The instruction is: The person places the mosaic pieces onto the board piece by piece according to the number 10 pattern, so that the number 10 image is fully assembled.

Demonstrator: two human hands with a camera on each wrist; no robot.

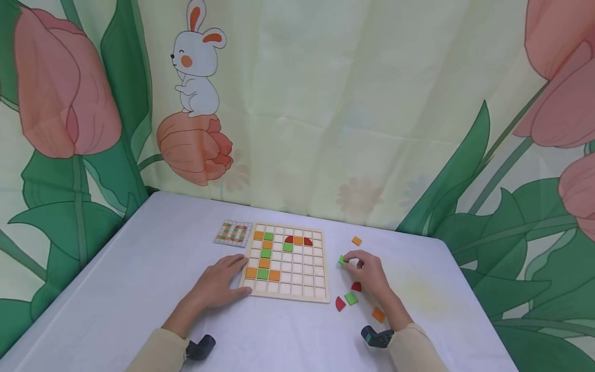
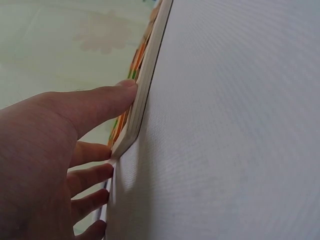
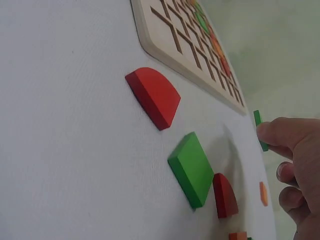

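The white table (image 1: pixel 116 274) gave room along the near and right edges of the grid board (image 1: pixel 296 279), which lay toward its far edge. The left hand (image 1: pixel 218 284), fingers loosely spread, touched the board's near-left corner; the right hand (image 1: pixel 369 271) pinched a green square (image 1: pixel 342 260) off its right edge.

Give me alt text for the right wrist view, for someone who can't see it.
The right hand pinches a green tile at the picture's right edge. On the white tabletop lie two red rounded pieces, a green square and orange pieces, with a partly filled wooden grid board at the top.
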